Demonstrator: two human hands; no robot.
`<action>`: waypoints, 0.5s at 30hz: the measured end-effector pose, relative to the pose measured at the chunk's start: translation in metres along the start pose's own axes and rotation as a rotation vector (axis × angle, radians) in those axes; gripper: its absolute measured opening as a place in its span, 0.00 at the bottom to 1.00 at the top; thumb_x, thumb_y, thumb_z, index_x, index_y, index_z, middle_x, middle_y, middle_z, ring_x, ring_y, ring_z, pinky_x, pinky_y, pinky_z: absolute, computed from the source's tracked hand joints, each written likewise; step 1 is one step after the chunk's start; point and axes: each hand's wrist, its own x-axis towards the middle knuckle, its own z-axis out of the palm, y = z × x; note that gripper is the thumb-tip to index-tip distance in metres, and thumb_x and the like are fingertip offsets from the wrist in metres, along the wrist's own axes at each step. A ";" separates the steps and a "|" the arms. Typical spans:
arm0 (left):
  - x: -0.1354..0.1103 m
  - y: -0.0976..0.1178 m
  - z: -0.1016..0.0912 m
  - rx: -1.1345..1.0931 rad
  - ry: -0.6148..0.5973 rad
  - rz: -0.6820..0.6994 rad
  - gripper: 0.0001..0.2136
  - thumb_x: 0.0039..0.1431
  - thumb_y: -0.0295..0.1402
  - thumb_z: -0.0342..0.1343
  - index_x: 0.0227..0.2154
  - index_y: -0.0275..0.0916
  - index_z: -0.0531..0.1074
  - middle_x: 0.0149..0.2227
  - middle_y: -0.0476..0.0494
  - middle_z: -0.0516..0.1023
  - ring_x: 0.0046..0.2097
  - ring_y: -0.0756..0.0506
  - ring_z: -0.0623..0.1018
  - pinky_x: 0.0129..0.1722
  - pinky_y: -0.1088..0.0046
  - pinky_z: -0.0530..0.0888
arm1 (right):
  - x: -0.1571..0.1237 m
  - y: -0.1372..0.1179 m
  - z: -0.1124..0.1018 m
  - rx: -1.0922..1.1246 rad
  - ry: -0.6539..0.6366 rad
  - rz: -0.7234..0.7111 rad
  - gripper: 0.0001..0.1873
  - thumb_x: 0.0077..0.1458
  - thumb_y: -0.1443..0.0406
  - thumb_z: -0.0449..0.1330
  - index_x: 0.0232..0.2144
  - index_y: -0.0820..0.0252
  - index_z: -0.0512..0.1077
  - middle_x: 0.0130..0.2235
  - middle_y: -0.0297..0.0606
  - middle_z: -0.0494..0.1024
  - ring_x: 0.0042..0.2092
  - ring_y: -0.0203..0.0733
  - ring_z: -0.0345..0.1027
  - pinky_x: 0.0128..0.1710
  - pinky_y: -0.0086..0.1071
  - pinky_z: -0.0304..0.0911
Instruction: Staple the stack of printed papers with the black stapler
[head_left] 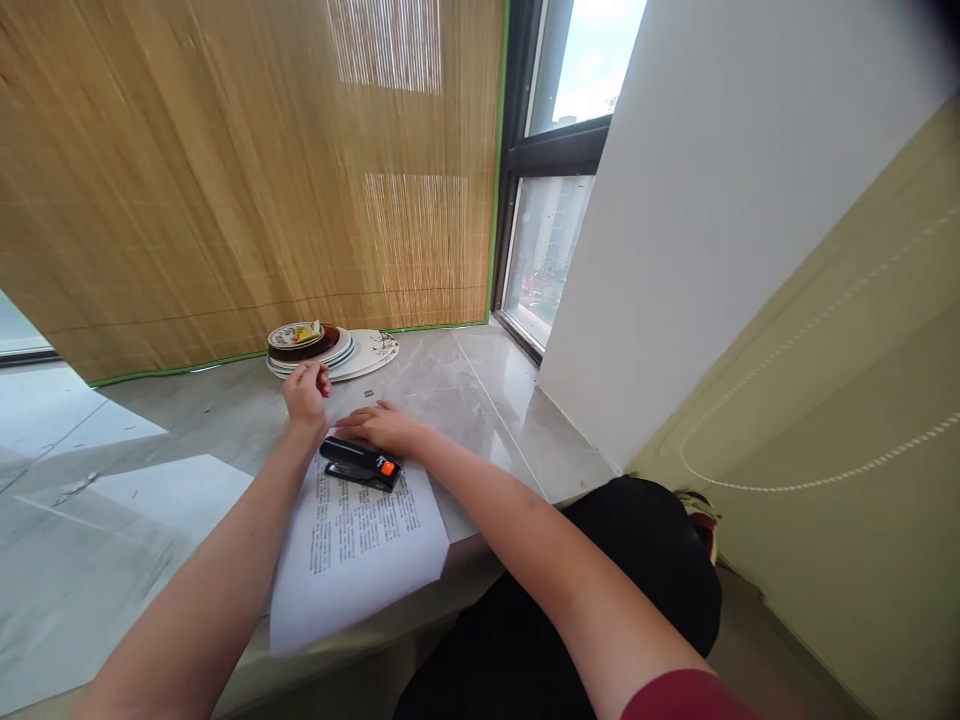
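A bamboo blind (225,180) hangs behind the grey marbled ledge (457,400), where your printed paper (352,600) overhangs the near edge and a stack of plates (341,345) sits at the back. Your left hand (306,395), before the plates, has its fingers curled, and whether it grips anything cannot be told; your right hand (384,427) lies open, palm down, at the paper's far end. The black stapler (358,460) with an orange patch rests on the paper, just nearer you than both hands.
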 end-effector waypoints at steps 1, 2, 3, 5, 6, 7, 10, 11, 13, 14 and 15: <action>-0.002 -0.001 0.002 0.033 -0.034 -0.006 0.10 0.61 0.38 0.58 0.28 0.40 0.67 0.22 0.55 0.62 0.22 0.54 0.61 0.21 0.77 0.59 | -0.011 0.008 -0.005 0.015 -0.009 0.019 0.19 0.79 0.57 0.49 0.63 0.44 0.73 0.72 0.30 0.70 0.72 0.45 0.61 0.73 0.58 0.52; -0.004 -0.002 0.004 0.072 -0.071 -0.012 0.10 0.63 0.37 0.56 0.29 0.40 0.67 0.22 0.55 0.61 0.22 0.53 0.61 0.21 0.76 0.59 | -0.022 0.016 -0.010 0.029 -0.016 0.045 0.19 0.78 0.57 0.50 0.64 0.43 0.72 0.72 0.30 0.70 0.73 0.46 0.61 0.74 0.61 0.49; -0.006 -0.003 0.005 0.113 -0.109 -0.019 0.10 0.65 0.37 0.55 0.29 0.40 0.67 0.22 0.55 0.61 0.22 0.53 0.61 0.21 0.75 0.59 | -0.033 0.024 -0.015 0.038 -0.026 0.076 0.19 0.78 0.58 0.51 0.64 0.42 0.72 0.72 0.29 0.70 0.73 0.47 0.60 0.74 0.64 0.47; -0.011 -0.007 0.009 0.190 -0.186 -0.020 0.10 0.66 0.35 0.54 0.28 0.40 0.68 0.21 0.54 0.62 0.22 0.52 0.62 0.21 0.74 0.58 | -0.054 0.039 -0.023 0.039 -0.057 0.155 0.20 0.78 0.61 0.51 0.65 0.38 0.72 0.72 0.29 0.69 0.75 0.49 0.56 0.75 0.67 0.43; -0.014 -0.009 0.011 0.220 -0.228 -0.018 0.10 0.66 0.35 0.55 0.28 0.39 0.69 0.21 0.53 0.63 0.22 0.52 0.62 0.21 0.73 0.59 | -0.063 0.046 -0.026 0.037 -0.055 0.198 0.21 0.77 0.62 0.52 0.65 0.37 0.72 0.72 0.29 0.69 0.76 0.50 0.56 0.75 0.68 0.43; -0.018 -0.012 0.014 0.241 -0.267 -0.019 0.10 0.64 0.34 0.58 0.26 0.39 0.71 0.21 0.53 0.65 0.22 0.51 0.63 0.22 0.73 0.60 | -0.073 0.051 -0.029 0.035 -0.047 0.232 0.21 0.77 0.62 0.52 0.65 0.36 0.73 0.72 0.29 0.70 0.76 0.51 0.56 0.74 0.69 0.43; -0.027 -0.016 0.019 0.408 -0.469 0.095 0.07 0.59 0.33 0.63 0.26 0.40 0.78 0.25 0.48 0.74 0.28 0.47 0.71 0.30 0.71 0.70 | -0.095 0.058 -0.035 0.033 -0.016 0.277 0.21 0.77 0.62 0.53 0.64 0.35 0.74 0.71 0.31 0.71 0.75 0.54 0.58 0.73 0.70 0.45; -0.030 -0.017 0.020 0.509 -0.542 0.192 0.05 0.58 0.32 0.63 0.28 0.40 0.80 0.30 0.45 0.78 0.33 0.45 0.75 0.36 0.68 0.74 | -0.100 0.059 -0.037 0.035 -0.017 0.283 0.21 0.76 0.63 0.53 0.64 0.36 0.74 0.71 0.31 0.71 0.75 0.54 0.57 0.73 0.70 0.45; -0.033 -0.019 0.021 0.749 -0.626 0.399 0.06 0.61 0.32 0.61 0.34 0.42 0.84 0.45 0.39 0.82 0.45 0.40 0.78 0.51 0.59 0.75 | -0.107 0.058 -0.042 0.041 -0.021 0.297 0.21 0.75 0.66 0.55 0.62 0.37 0.76 0.70 0.31 0.71 0.76 0.54 0.56 0.74 0.69 0.44; -0.034 -0.019 0.021 0.857 -0.627 0.468 0.09 0.63 0.32 0.59 0.37 0.42 0.86 0.51 0.37 0.81 0.51 0.37 0.77 0.56 0.54 0.74 | -0.109 0.057 -0.045 0.046 0.001 0.310 0.21 0.73 0.67 0.57 0.61 0.39 0.77 0.70 0.32 0.72 0.76 0.55 0.56 0.74 0.68 0.44; -0.034 -0.020 0.020 0.933 -0.611 0.497 0.11 0.65 0.32 0.58 0.41 0.42 0.86 0.55 0.35 0.79 0.55 0.35 0.76 0.60 0.50 0.72 | -0.112 0.056 -0.048 0.056 0.052 0.327 0.20 0.72 0.67 0.59 0.60 0.42 0.78 0.69 0.33 0.73 0.75 0.55 0.57 0.74 0.65 0.45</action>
